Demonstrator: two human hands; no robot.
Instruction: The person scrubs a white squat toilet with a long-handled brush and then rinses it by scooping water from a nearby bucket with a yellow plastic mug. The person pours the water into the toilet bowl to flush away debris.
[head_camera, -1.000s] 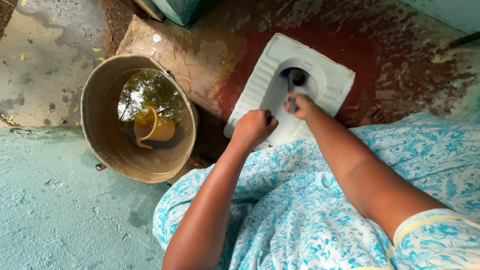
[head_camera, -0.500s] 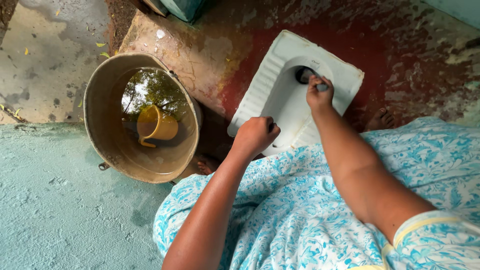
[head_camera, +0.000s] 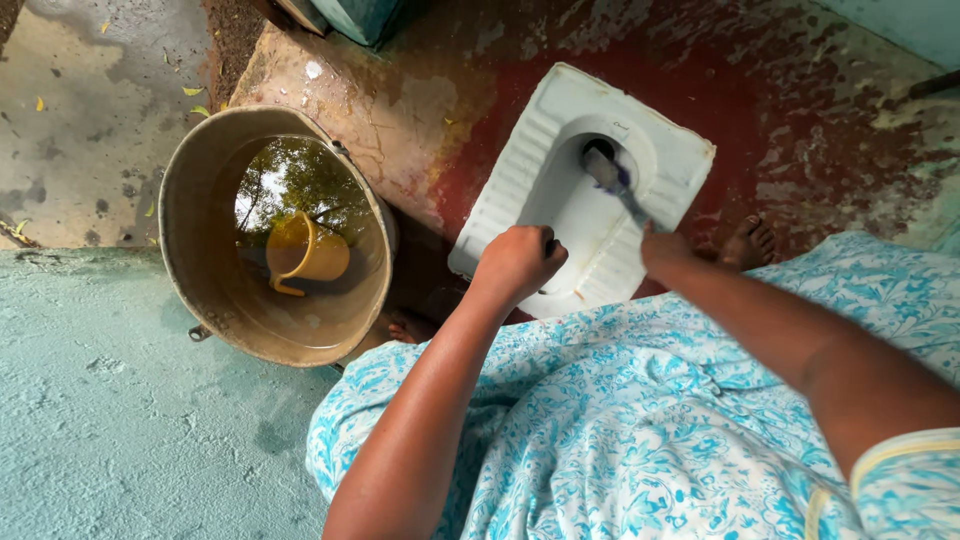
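A white squat toilet pan (head_camera: 528, 165) is set in the red floor ahead of me. My right hand (head_camera: 665, 250) is shut on the handle of a toilet brush (head_camera: 612, 175). Its head lies in the bowl near the drain hole. My left hand (head_camera: 518, 262) is a closed fist over the pan's near edge, and a small dark bit shows beside the knuckles; I cannot tell what it is. My blue-and-white patterned dress (head_camera: 600, 430) fills the lower view.
A large metal tub (head_camera: 180, 200) of water stands left of the pan, with a yellow mug (head_camera: 305, 255) floating in it. My bare feet (head_camera: 748, 243) show beside the pan. Rough green concrete (head_camera: 120, 420) lies at lower left, and a blue container (head_camera: 355, 15) stands at the top.
My right hand has pulled back from the drain hole toward me, so the brush now stretches out along the bowl. My left fist has stayed almost still.
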